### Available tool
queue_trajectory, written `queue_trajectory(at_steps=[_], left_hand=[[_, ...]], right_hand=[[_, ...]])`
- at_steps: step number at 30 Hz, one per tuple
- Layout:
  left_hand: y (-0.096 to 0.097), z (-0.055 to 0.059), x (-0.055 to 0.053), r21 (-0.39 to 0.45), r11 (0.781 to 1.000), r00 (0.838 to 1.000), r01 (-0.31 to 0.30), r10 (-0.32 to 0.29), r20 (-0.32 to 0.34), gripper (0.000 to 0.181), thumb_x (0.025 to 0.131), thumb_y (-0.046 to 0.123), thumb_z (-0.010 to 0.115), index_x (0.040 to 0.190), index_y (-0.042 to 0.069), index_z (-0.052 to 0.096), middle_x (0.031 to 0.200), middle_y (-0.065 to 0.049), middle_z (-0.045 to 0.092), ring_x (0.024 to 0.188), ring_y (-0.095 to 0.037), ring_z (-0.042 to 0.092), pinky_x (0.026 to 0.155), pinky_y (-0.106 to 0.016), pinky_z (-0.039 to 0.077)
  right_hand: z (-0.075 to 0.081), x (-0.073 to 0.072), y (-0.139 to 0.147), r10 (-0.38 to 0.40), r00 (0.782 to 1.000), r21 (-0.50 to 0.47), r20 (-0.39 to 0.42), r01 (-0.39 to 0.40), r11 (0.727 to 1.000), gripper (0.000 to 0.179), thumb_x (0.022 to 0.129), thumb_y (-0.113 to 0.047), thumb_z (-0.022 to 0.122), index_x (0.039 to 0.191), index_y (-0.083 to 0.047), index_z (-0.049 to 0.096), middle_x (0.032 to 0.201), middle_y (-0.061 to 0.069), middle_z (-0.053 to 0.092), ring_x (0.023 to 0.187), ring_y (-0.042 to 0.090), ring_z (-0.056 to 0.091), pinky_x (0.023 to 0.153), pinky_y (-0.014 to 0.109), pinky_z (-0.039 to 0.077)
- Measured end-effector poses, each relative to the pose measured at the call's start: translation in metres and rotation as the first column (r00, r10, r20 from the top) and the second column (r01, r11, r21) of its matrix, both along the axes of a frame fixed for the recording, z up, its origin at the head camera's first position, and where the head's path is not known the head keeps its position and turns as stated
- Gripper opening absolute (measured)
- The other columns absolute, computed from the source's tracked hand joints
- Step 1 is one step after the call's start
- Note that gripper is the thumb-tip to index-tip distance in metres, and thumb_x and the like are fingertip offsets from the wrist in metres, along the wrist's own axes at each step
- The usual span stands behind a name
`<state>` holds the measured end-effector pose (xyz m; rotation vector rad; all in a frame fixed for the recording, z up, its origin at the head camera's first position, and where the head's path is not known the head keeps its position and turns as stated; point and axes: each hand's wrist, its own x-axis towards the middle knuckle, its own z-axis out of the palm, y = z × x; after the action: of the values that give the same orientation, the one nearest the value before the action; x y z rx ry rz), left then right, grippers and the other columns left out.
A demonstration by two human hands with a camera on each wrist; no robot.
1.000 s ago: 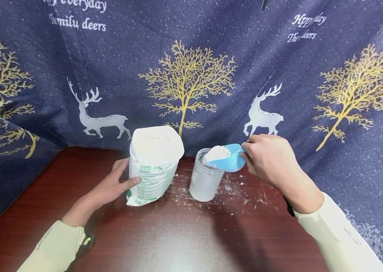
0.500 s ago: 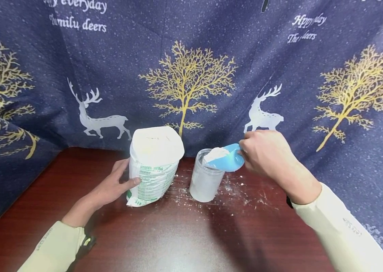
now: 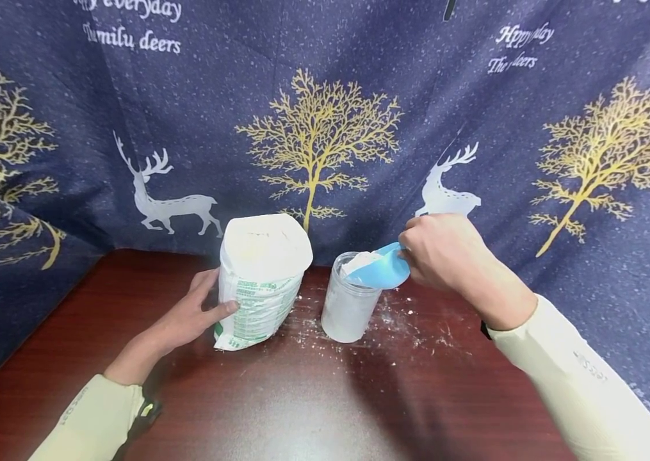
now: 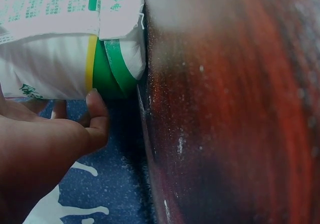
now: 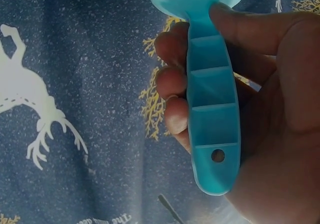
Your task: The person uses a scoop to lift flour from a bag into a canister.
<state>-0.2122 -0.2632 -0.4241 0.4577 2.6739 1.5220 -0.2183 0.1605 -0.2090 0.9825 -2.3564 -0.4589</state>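
In the head view my right hand (image 3: 437,250) grips the handle of a blue plastic scoop (image 3: 383,272), which carries white powder (image 3: 361,261). The scoop tilts down to the left, its lip over the mouth of a clear jar (image 3: 349,312). Fingers and thumb wrap the ribbed handle (image 5: 214,119) in the right wrist view. My left hand (image 3: 192,315) holds the left side of an upright white and green bag of powder (image 3: 261,307), thumb on its front. Other fingers of the left hand (image 4: 50,139) curl against the bag's side in the left wrist view.
Spilled powder (image 3: 325,349) dots the dark red wooden table (image 3: 278,397) around the jar. The bag stands left of the jar with a small gap between. A blue curtain (image 3: 359,51) with trees and deer hangs directly behind the table.
My right hand has risen slightly and shifted left, tipping the scoop more steeply into the jar. Less powder shows in the scoop. The left hand and bag have stayed put.
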Motion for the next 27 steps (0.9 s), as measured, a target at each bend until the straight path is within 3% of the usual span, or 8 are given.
queue_trajectory(at_steps=[11,27], left_hand=[[0.001,0.002,0.0,0.007,1.0,1.0,0.003,-0.003,-0.003,0.094,0.102,0.04,0.071,0.172,0.024,0.01,0.167,-0.019,0.012,0.15,-0.047,0.02,0.113,-0.078,0.026],[0.0,0.001,0.0,0.006,1.0,1.0,0.003,-0.002,-0.013,0.093,0.103,0.039,0.07,0.172,0.021,0.011,0.167,-0.019,0.012,0.151,-0.047,0.02,0.114,-0.079,0.024]], right_hand=[[0.006,-0.005,-0.004,-0.02,0.998,0.019,0.059,0.019,1.0,0.043,0.084,-0.017,0.08,0.058,-0.021,0.046,0.062,0.001,0.056,0.052,0.026,0.051,0.043,0.051,0.047],[0.009,-0.017,-0.013,-0.077,0.99,0.057,0.118,0.07,0.996,0.037,0.086,-0.019,0.078,0.059,-0.019,0.052,0.061,0.004,0.058,0.051,0.023,0.051,0.044,0.05,0.049]])
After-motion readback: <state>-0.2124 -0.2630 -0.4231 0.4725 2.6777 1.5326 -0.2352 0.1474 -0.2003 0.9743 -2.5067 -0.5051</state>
